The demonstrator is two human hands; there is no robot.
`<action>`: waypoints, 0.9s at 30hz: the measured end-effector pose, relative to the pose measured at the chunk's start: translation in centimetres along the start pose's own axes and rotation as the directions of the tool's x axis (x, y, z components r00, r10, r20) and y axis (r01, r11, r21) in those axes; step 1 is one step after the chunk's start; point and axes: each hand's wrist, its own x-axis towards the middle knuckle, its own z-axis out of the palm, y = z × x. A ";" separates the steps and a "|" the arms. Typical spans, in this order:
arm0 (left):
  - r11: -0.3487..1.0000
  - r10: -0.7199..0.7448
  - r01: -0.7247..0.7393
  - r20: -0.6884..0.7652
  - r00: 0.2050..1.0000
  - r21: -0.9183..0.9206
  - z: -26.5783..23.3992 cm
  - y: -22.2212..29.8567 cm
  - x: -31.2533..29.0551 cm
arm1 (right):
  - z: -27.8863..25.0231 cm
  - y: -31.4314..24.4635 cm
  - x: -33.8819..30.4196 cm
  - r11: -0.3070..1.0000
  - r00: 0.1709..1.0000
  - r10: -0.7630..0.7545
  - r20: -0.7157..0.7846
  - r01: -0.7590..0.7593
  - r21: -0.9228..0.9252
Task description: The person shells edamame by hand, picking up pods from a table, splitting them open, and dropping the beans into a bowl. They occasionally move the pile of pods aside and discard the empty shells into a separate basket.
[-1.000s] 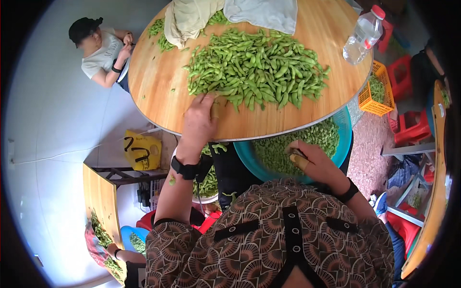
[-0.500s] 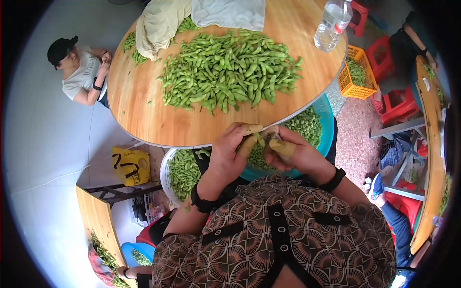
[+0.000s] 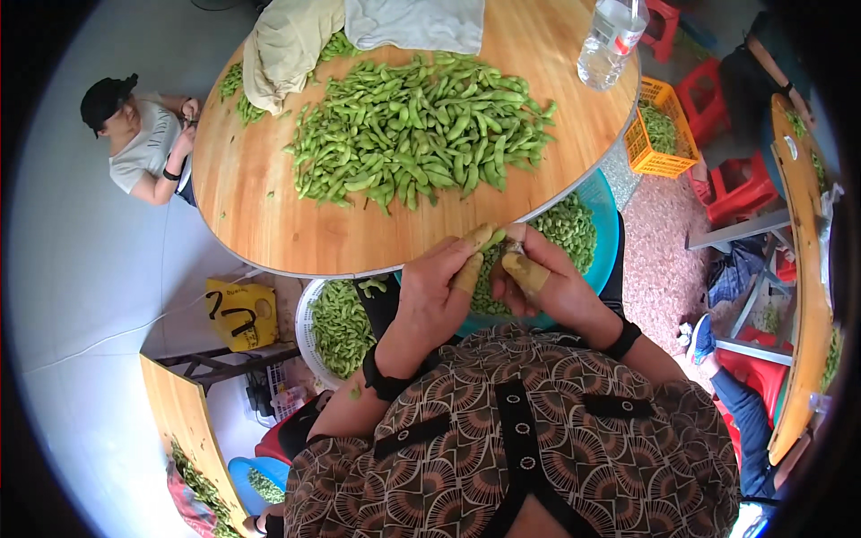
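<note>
My left hand (image 3: 429, 291), with yellow covers on thumb and finger, pinches a green soybean pod (image 3: 494, 239). Close against it, my right hand (image 3: 563, 285) is closed, its thumb in a yellow cover. Something small and shiny lies at its fingertips, too hidden to name. Both hands are just off the near edge of a round wooden table (image 3: 314, 240), which bears a heap of green soybean pods (image 3: 421, 130). Below and behind my hands, a turquoise basin (image 3: 613, 238) contains trimmed-looking pods. To the left, a white basket (image 3: 307, 325) has more pods.
A water bottle (image 3: 611, 45), a beige cloth (image 3: 285, 54) and a white cloth (image 3: 414, 22) are on the table. An orange crate (image 3: 671, 164) and red stools (image 3: 743, 190) stand right. One person (image 3: 143, 148) sits left. A yellow bag (image 3: 242, 316) is below the table.
The pod now points up between my fingertips, and my left thumb and fingers have shifted slightly. My view has moved a little, so the table appears slightly farther left.
</note>
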 end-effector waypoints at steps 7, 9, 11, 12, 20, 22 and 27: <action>0.995 0.068 -0.071 -0.052 0.996 -0.064 0.8 -1.0 0.5 | 0.0 0.3 -0.1 1.000 1.000 -0.018 -0.014 0.019 0.009; 0.989 0.083 -0.091 -0.070 0.994 -0.116 1.1 -1.2 0.5 | 0.1 0.3 -0.1 1.000 0.999 -0.021 -0.032 0.021 0.018; 0.986 0.107 -0.116 -0.077 0.991 -0.117 1.2 -1.3 0.6 | 0.1 0.2 -0.2 0.998 0.999 -0.016 -0.034 0.019 0.062; 0.986 0.108 -0.117 -0.077 0.991 -0.118 1.1 -1.1 0.6 | 0.2 0.1 -0.2 0.998 0.999 -0.017 -0.035 0.019 0.061; 0.963 -0.178 0.210 0.188 0.966 -0.167 0.4 0.1 -0.3 | -1.5 1.0 0.2 0.920 0.986 0.071 0.152 -0.124 0.371; 0.666 -0.238 0.405 0.335 0.912 -0.627 1.1 -2.4 -0.6 | -2.8 2.6 0.9 0.857 0.971 0.073 0.228 -0.178 0.484; 0.646 -0.398 0.531 0.352 0.847 -0.548 2.0 -2.4 -0.7 | -3.4 3.5 0.9 0.805 0.962 0.119 0.246 -0.238 0.544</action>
